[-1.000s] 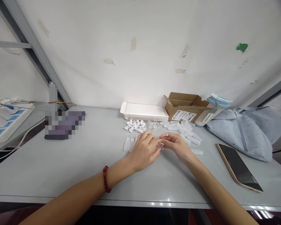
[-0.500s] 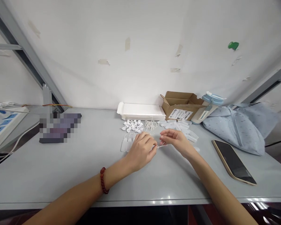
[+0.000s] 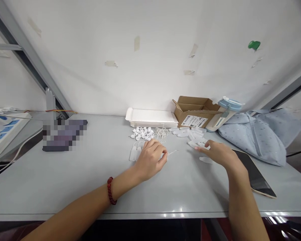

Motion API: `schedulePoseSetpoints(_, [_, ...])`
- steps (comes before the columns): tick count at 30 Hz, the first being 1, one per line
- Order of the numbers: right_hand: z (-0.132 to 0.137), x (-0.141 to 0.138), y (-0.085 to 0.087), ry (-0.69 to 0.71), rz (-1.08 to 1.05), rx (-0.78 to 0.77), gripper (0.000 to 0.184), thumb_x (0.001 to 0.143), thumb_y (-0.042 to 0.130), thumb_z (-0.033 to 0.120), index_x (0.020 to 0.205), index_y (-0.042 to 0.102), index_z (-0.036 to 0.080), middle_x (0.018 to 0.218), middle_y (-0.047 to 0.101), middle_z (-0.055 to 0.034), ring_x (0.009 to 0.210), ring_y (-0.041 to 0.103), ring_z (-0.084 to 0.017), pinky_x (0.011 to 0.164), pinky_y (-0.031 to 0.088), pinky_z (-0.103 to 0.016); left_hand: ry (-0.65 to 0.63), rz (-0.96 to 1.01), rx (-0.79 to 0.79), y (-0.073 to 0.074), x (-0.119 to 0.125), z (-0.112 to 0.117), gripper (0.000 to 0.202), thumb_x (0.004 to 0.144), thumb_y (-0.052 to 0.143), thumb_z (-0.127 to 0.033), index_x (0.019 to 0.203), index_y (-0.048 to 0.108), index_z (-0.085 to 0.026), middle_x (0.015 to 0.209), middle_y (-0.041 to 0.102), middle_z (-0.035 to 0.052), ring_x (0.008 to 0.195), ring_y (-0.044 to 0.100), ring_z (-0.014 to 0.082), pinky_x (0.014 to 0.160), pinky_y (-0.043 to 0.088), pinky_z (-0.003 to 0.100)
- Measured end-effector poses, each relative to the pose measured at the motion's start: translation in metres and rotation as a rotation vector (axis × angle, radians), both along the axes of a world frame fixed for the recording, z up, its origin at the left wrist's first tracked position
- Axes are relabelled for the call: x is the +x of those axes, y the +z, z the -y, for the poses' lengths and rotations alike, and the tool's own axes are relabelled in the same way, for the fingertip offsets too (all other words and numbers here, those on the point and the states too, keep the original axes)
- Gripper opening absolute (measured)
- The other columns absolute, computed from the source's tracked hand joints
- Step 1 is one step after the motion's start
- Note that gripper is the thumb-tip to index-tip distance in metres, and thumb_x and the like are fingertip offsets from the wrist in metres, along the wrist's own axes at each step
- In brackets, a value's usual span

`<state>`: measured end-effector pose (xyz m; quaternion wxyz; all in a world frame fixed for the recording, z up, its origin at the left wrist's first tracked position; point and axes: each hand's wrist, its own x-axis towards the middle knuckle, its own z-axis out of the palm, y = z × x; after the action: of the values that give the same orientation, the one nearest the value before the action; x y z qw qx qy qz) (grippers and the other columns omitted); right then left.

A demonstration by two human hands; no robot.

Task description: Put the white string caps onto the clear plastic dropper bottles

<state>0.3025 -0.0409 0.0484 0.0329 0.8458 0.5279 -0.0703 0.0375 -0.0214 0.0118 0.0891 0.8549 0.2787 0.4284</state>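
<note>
My left hand (image 3: 150, 159), a red beaded bracelet at its wrist, pinches a thin white string (image 3: 173, 153) whose free end sticks out to the right. Partly beneath that hand lie several translucent flat plastic pieces (image 3: 133, 154) with string loops. My right hand (image 3: 222, 154) is over the right side, fingers apart, at the near edge of a pile of similar translucent pieces (image 3: 193, 134). One loose piece lies just below its fingertips. Small white caps (image 3: 142, 133) and a tangle of strings (image 3: 162, 132) sit behind my left hand.
Against the wall stand a stack of flat white boxes (image 3: 152, 116), an open cardboard box (image 3: 195, 115) and a blue-lidded bottle (image 3: 224, 113). A light blue cloth bag (image 3: 253, 137) and a phone (image 3: 258, 177) lie right. Far left are a dark pixelated object (image 3: 74, 132) and a power strip (image 3: 7, 130).
My right hand has left the string near my left hand and moved right to the translucent pieces. My left hand stays in place with the string.
</note>
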Motion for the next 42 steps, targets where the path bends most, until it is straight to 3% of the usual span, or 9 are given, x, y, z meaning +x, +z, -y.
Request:
schedulePoseSetpoints(5, [0.005,0.002,0.002,0.104,-0.187,-0.116,0.061,0.058,0.062,0.063,0.098,0.056,0.017,0.094,0.065,-0.0118,0.08,0.061,-0.027,0.058,0.043,-0.031,0.001,-0.009,-0.003,0.0,0.0,0.0,0.012,0.081,0.049,-0.009,0.074,0.054,-0.017,0.071,0.062,0.0015,0.081,0.052,0.0184,0.075,0.041,0.034])
schedulePoseSetpoints(10, [0.01,0.003,0.001,0.216,-0.353,-0.242,0.047,0.052,0.071,0.05,0.082,0.055,0.018,0.088,0.065,-0.0088,0.071,0.06,-0.022,0.05,0.04,-0.027,0.0,-0.014,-0.012,0.002,-0.001,0.0,0.012,0.082,0.048,-0.01,0.074,0.054,-0.018,0.071,0.062,0.0016,0.081,0.051,0.0187,0.075,0.041,0.034])
schedulePoseSetpoints(14, [0.011,-0.006,0.001,0.252,-0.397,-0.354,0.024,0.056,0.067,0.028,0.07,0.052,0.018,0.072,0.063,-0.0051,0.058,0.058,-0.017,0.046,0.037,-0.025,-0.003,-0.018,-0.016,0.002,-0.001,0.001,0.012,0.082,0.049,-0.01,0.074,0.054,-0.017,0.07,0.062,0.0016,0.081,0.051,0.0187,0.074,0.041,0.034])
schedulePoseSetpoints(18, [0.01,-0.029,0.007,0.438,-0.406,-0.153,0.011,0.065,0.06,0.024,0.072,0.058,0.017,0.071,0.063,-0.0045,0.064,0.057,-0.018,0.056,0.04,-0.028,0.008,-0.016,-0.001,0.002,0.0,0.001,0.012,0.081,0.05,-0.009,0.074,0.054,-0.017,0.069,0.062,0.0012,0.079,0.053,0.0182,0.074,0.041,0.034])
schedulePoseSetpoints(21, [0.012,-0.05,0.013,0.579,-0.668,-0.027,0.016,0.075,0.057,0.03,0.084,0.06,0.017,0.072,0.064,-0.0022,0.065,0.059,-0.016,0.06,0.042,-0.026,0.03,0.003,0.007,0.0,0.001,0.0,0.013,0.08,0.051,-0.008,0.072,0.055,-0.017,0.067,0.061,0.0006,0.078,0.054,0.0179,0.073,0.042,0.034])
schedulePoseSetpoints(24, [0.016,-0.069,0.015,0.669,-0.93,-0.041,0.024,0.078,0.06,0.036,0.093,0.059,0.017,0.072,0.064,-0.0011,0.062,0.058,-0.014,0.056,0.041,-0.024,0.088,0.062,-0.021,0.0,0.0,-0.001,0.013,0.078,0.052,-0.007,0.071,0.055,-0.018,0.068,0.061,0.0006,0.077,0.055,0.0179,0.072,0.043,0.033])
schedulePoseSetpoints(29, [0.016,-0.085,0.005,0.655,-1.111,0.015,0.029,0.078,0.062,0.038,0.098,0.061,0.016,0.064,0.061,0.0001,0.06,0.055,-0.013,0.056,0.039,-0.024,0.07,0.12,-0.07,0.001,-0.001,-0.003,0.013,0.078,0.052,-0.008,0.072,0.056,-0.018,0.07,0.062,0.0007,0.075,0.055,0.017,0.071,0.046,0.032])
schedulePoseSetpoints(34, [0.011,-0.084,-0.004,0.594,-1.097,0.095,0.026,0.079,0.06,0.037,0.096,0.061,0.016,0.066,0.062,-0.0007,0.062,0.055,-0.014,0.057,0.039,-0.026,-0.012,0.168,-0.064,0.001,0.0,-0.002,0.011,0.082,0.051,-0.01,0.08,0.058,-0.018,0.076,0.064,0.0023,0.075,0.058,0.0155,0.069,0.048,0.029])
schedulePoseSetpoints(42, [0.01,-0.088,-0.005,0.64,-1.066,0.157,0.02,0.077,0.064,0.032,0.09,0.066,0.017,0.066,0.059,0.0015,0.061,0.057,-0.013,0.057,0.04,-0.024,-0.058,0.202,-0.022,-0.001,0.001,-0.002,0.014,0.084,0.049,-0.007,0.088,0.059,-0.016,0.081,0.065,0.0045,0.078,0.061,0.015,0.069,0.051,0.028])
